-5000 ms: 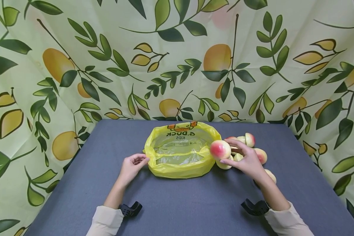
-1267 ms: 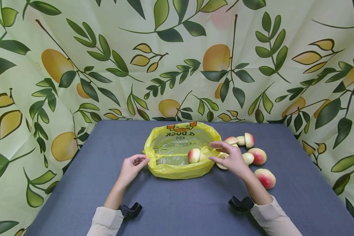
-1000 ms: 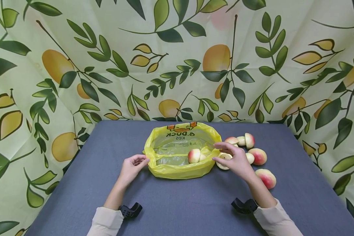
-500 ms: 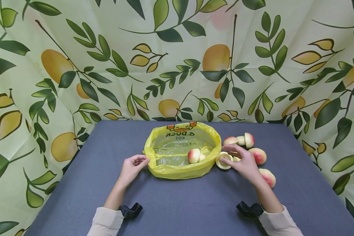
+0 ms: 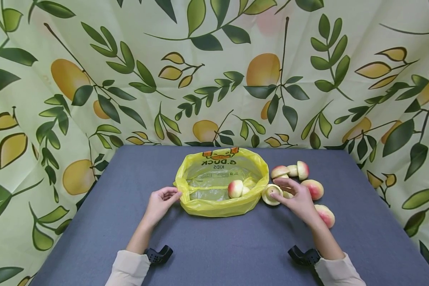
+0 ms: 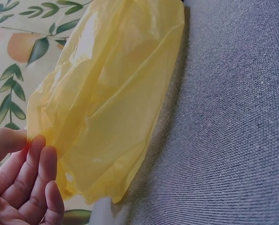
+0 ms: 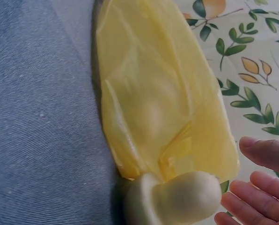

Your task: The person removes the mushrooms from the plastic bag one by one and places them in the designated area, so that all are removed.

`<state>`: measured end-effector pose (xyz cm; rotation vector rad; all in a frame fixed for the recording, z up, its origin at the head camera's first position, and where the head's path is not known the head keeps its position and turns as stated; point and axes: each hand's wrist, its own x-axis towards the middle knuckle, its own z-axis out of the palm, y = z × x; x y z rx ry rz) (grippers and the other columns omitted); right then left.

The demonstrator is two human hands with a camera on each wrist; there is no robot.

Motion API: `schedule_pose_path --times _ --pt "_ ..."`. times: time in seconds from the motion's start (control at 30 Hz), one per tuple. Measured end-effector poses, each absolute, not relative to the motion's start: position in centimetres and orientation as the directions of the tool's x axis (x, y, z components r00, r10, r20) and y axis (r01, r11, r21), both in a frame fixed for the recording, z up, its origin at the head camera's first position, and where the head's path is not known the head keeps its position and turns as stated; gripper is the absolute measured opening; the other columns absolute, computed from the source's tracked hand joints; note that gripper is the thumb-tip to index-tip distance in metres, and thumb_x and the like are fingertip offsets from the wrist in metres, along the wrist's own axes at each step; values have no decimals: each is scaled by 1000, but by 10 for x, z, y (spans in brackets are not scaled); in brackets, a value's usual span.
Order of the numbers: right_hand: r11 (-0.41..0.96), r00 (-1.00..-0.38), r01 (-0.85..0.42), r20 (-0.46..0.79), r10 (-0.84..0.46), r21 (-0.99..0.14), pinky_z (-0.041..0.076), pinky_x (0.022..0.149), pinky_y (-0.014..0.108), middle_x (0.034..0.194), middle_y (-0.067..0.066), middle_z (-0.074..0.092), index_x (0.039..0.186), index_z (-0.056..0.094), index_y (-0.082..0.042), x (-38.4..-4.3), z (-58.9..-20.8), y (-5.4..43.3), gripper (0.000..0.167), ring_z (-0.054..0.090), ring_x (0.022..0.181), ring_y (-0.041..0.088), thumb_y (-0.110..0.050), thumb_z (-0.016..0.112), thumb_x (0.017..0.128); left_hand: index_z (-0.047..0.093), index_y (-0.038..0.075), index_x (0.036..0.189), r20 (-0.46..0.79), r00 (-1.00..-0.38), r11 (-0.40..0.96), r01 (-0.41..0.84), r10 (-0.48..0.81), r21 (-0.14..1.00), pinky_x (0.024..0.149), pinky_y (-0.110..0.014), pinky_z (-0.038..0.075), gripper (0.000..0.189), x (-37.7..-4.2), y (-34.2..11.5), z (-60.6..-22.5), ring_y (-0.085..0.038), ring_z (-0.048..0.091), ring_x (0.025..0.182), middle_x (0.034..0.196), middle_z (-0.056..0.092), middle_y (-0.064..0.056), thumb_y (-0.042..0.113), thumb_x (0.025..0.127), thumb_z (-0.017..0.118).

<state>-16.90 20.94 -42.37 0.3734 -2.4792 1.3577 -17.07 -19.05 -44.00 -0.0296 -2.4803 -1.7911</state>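
Pinching the rim at the yellow bag's (image 5: 218,210) left end, the left hand (image 5: 161,202) seems to steady its gaping mouth, with a mushroom-shaped piece (image 5: 235,188) lying inside, toward the bag's right end. The right hand (image 5: 298,198) grasps nothing; its thumb and fingers are parted at an upturned mushroom (image 5: 267,192) just beside the bag's right end, a spread probably suited to its stem, though I cannot tell whether they touch. Other mushrooms (image 5: 312,189) lie right of the bag, apparently for that hand's easy reach.
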Motion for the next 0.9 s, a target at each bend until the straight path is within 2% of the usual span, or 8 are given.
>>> schedule_pose_path --times 0.2,0.37,0.57,0.9 --pt "526 -924 -358 373 -83 -772 50 83 7 106 23 70 110 66 3 -172 -432 211 41 59 94 -16 -3 81 73 67 -9 99 69 -997 313 55 -34 948 67 -18 53 21 -170 -191 -440 -1 65 68 88 71 -25 7 87 70" --pt "535 -945 -309 320 -75 -787 50 84 9 110 22 70 113 65 3 -173 -435 211 43 58 95 -14 -6 81 75 67 -9 99 71 -997 313 57 -33 948 67 -16 51 20 -171 -192 -440 -1 64 68 88 71 -24 7 87 70" --pt "538 -956 -278 281 -78 -796 55 85 19 115 23 68 117 63 2 -173 -439 211 47 56 97 -14 -7 81 75 68 -9 99 66 -997 313 51 -36 948 66 -16 51 20 -171 -192 -440 -1 64 68 88 71 -24 7 87 70" --pt "558 -968 -233 242 -59 -797 52 82 11 116 21 68 115 64 1 -176 -444 211 45 54 93 -18 -7 82 74 68 -9 100 52 -998 318 39 -31 947 67 -18 52 21 -172 -191 -442 -2 65 69 88 72 -23 8 87 70"
